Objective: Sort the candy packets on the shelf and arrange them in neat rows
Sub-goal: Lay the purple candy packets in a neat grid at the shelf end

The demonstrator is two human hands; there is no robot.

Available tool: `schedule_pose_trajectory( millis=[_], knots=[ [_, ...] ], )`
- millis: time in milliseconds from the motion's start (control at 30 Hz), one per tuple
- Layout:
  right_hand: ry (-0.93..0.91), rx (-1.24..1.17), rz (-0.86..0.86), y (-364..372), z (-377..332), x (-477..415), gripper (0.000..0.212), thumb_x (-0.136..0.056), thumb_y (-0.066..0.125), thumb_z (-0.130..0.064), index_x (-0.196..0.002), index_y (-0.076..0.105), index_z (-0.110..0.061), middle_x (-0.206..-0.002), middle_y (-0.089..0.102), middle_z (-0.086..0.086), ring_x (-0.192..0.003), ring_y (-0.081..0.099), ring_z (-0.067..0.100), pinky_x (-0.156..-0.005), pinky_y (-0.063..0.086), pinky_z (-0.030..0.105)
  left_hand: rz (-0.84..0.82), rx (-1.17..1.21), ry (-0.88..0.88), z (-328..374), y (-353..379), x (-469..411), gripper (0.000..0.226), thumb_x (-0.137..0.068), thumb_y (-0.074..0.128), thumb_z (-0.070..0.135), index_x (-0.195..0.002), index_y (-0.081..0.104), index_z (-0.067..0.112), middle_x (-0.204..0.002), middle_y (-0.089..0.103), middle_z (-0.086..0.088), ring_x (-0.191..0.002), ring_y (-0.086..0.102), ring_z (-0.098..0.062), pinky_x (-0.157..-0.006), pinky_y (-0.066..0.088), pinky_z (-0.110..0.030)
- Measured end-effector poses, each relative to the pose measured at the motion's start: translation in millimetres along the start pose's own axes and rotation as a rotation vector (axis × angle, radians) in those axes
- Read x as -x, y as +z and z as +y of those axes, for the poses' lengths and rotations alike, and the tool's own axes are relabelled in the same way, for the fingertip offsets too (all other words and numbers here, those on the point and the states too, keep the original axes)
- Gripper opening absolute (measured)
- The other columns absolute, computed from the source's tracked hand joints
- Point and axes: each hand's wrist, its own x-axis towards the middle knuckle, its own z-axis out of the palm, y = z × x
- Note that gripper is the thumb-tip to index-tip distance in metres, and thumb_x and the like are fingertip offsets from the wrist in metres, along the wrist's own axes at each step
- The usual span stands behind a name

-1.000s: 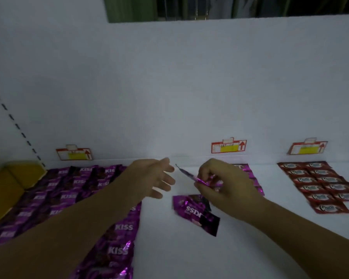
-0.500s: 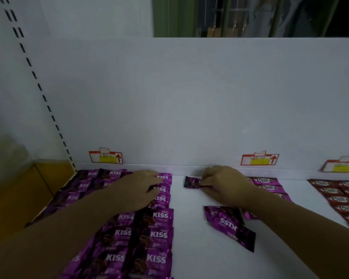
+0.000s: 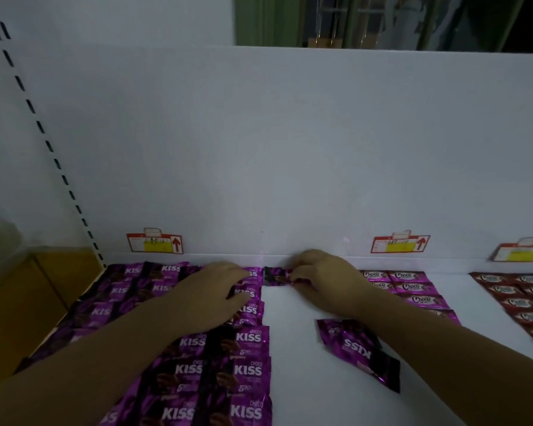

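Note:
Purple KISS packets (image 3: 225, 370) lie in rows on the left of the white shelf (image 3: 290, 348). My left hand (image 3: 210, 290) rests flat on the upper rows, fingers spread. My right hand (image 3: 323, 278) pinches a single purple packet (image 3: 276, 275) lying flat at the shelf's back edge, just right of the KISS rows. A loose pile of purple KISS packets (image 3: 357, 352) lies upside down under my right forearm. Pink Choco packets (image 3: 413, 287) sit in rows to the right.
Dark red packets (image 3: 523, 302) are lined up at the far right. Red and yellow price tags (image 3: 154, 242) are stuck along the white back panel. A yellow-brown box (image 3: 19, 290) stands left of the shelf, beside a slotted upright.
My right hand carried the single packet from mid-air to the back of the shelf and laid it beside the KISS rows. My left hand came down flat onto those rows.

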Motion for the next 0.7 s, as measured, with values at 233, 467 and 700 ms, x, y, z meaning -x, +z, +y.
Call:
schedule_pose_trajectory(
  millis=[233,467,700],
  knots=[
    [0.304,-0.193,0.004,-52,8,41,0.013,-0.085,0.064,-0.016,-0.095,0.072,-0.019,-0.092,0.070,-0.002,-0.078,0.063,0.010,-0.075,0.052,0.027,0.023,0.098,0.101,40,-3,-5,0.039,-0.089,0.057,0.037,-0.127,0.052,0.032,-0.120,0.046,0.021,-0.110,0.039,0.007,-0.097,0.027,-0.012],
    [0.374,-0.102,-0.300,-61,-26,96,0.026,-0.078,0.067,-0.044,-0.096,0.065,-0.026,-0.084,0.067,-0.009,-0.073,0.060,0.007,-0.067,0.052,0.022,-0.140,0.044,0.206,92,15,-29,0.043,-0.087,0.058,0.039,-0.129,0.051,0.034,-0.128,0.050,0.018,-0.110,0.044,0.003,-0.090,0.030,-0.008],
    [0.460,-0.284,-0.315,-58,-33,102,0.032,-0.078,0.071,-0.037,-0.106,0.061,-0.027,-0.087,0.064,-0.010,-0.073,0.058,0.001,-0.059,0.044,0.009,-0.095,0.176,0.192,83,22,-29,0.026,-0.086,0.063,0.026,-0.112,0.065,0.029,-0.103,0.056,0.023,-0.093,0.051,0.009,-0.083,0.035,-0.001]
  ],
)
